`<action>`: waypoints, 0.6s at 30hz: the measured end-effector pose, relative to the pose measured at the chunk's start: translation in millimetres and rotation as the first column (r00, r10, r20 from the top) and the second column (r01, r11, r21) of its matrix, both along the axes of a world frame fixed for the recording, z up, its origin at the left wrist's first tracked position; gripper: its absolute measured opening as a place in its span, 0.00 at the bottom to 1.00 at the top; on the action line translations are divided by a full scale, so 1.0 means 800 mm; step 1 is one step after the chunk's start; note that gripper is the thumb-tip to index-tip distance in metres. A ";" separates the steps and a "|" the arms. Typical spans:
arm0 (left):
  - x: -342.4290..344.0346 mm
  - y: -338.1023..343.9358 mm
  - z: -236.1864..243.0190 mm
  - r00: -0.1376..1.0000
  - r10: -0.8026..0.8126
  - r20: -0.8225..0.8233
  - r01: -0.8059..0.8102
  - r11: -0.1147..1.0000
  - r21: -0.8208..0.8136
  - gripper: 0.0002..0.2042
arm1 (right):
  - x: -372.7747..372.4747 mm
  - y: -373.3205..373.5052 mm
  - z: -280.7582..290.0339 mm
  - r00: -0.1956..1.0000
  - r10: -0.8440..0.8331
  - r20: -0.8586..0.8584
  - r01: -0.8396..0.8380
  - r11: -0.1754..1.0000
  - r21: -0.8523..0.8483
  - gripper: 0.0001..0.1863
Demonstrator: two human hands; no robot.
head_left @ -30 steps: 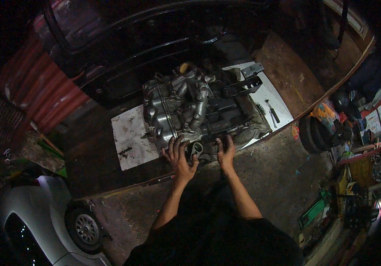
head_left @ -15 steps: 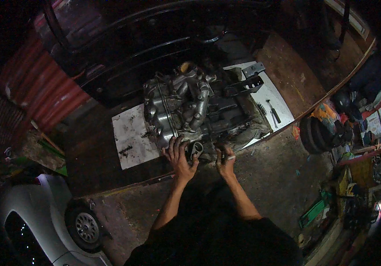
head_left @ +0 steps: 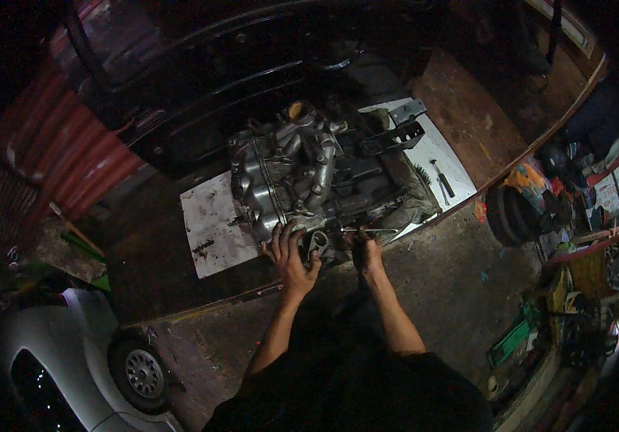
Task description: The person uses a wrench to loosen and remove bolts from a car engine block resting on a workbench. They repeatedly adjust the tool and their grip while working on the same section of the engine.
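Observation:
A greasy metal engine [head_left: 324,173] lies on a bench, with a round opening at its far end and thick curved pipes along its top. My left hand [head_left: 289,258] rests on its near left corner, fingers spread, beside a ring-shaped metal part [head_left: 317,243]. To the right of that ring, at the engine's near edge, my right hand [head_left: 368,253] is closed round a thin metal rod-like tool [head_left: 383,230]. This tool lies crosswise, sticking out to the right; its exact kind is too dark to tell. The right fingertips are partly hidden in shadow.
A white board [head_left: 212,223] lies under the engine. On its right part are a wire brush [head_left: 423,174], a dark-handled tool [head_left: 445,183] and a grey cloth [head_left: 414,203]. A silver car [head_left: 83,338] stands at lower left. Clutter with a tyre [head_left: 511,219] fills the right.
My right hand has turned and shifted slightly up, and the thin tool now lies level across the engine's near edge. My left hand stays on the same corner.

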State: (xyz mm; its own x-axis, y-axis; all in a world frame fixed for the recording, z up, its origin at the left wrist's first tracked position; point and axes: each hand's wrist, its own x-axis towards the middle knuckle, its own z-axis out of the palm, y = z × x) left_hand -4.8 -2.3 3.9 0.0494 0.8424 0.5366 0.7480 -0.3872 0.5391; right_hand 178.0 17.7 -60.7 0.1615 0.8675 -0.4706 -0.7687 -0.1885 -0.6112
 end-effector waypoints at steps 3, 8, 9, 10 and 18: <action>0.001 -0.001 0.000 1.000 0.009 -0.001 -0.009 1.000 0.005 0.21 | -0.003 0.002 -0.008 0.999 -0.011 -0.052 0.008 0.999 -0.048 0.18; 0.001 0.000 0.000 1.000 -0.001 -0.004 0.001 1.000 -0.001 0.21 | 0.006 0.005 -0.033 0.985 0.037 -0.168 -0.041 0.999 -0.020 0.19; 0.000 0.000 -0.001 1.000 -0.003 -0.004 0.003 1.000 -0.006 0.21 | 0.007 0.006 -0.039 0.981 0.026 -0.193 -0.034 0.999 -0.039 0.19; 0.000 -0.001 -0.001 1.000 -0.004 -0.001 0.004 1.000 -0.007 0.21 | 0.005 0.008 -0.036 0.976 0.017 -0.219 -0.030 0.998 -0.057 0.19; 0.002 0.000 0.001 1.000 -0.001 -0.007 0.001 1.000 0.001 0.22 | 0.006 0.011 -0.051 0.916 -0.119 -0.382 0.084 0.991 -0.108 0.15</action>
State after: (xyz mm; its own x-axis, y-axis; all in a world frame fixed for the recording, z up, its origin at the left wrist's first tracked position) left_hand -3.6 -2.6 4.6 0.0541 0.8419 0.5369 0.7514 -0.3884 0.5334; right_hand 183.1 26.7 -101.9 0.0364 0.8088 -0.5870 -0.9594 -0.1362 -0.2471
